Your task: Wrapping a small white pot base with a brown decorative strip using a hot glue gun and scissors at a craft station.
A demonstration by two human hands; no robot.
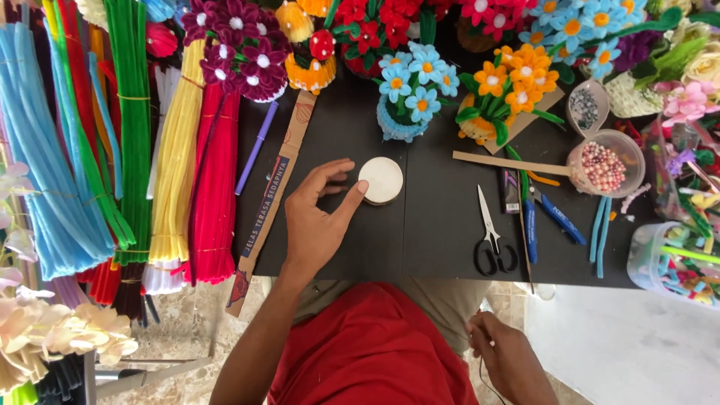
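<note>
My left hand (319,221) rests on the black work surface (420,232), thumb and fingertips touching the left edge of a small round pale wooden disc (382,180). My right hand (508,360) is down below the table edge beside my red clothing, fingers curled around a thin dark cord. Black-handled scissors (491,238) lie to the right of the disc.
Bundles of pipe cleaners (135,142) in blue, green, yellow and red fill the left. Pipe-cleaner flower pots (412,94) line the back. A clear cup of pink beads (604,165), blue pens (559,217) and a cardboard strip (270,202) lie about.
</note>
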